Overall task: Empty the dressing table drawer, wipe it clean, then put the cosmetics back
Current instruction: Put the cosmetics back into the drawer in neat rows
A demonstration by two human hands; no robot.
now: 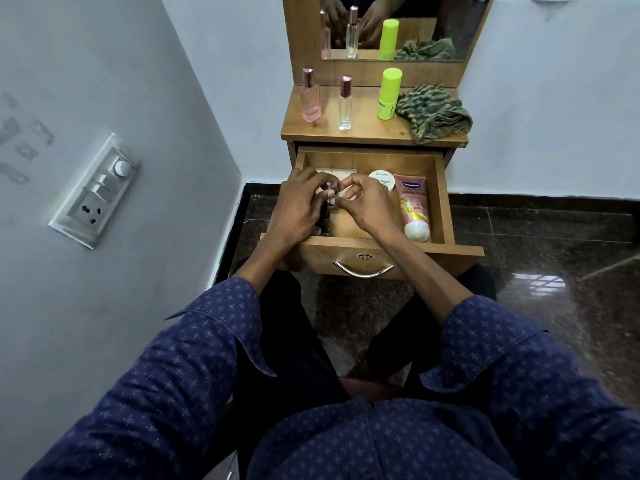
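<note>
Pale blue-grey walls [104,64] meet at a corner, left wall carrying a white switch panel [95,190] with socket and dial. Dark polished stone floor [536,271] with a bright window-like reflection at right. Wooden dressing table [374,135] against the far wall, mirror [450,15] above it.

Both hands [332,202] inside open drawer [438,202]

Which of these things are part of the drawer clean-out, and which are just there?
Part of it: drawer, Vaseline tube, polish jar, pink bottle, clear bottle, green bottle, cloth.

Just there: switchboard, mirror.
</note>
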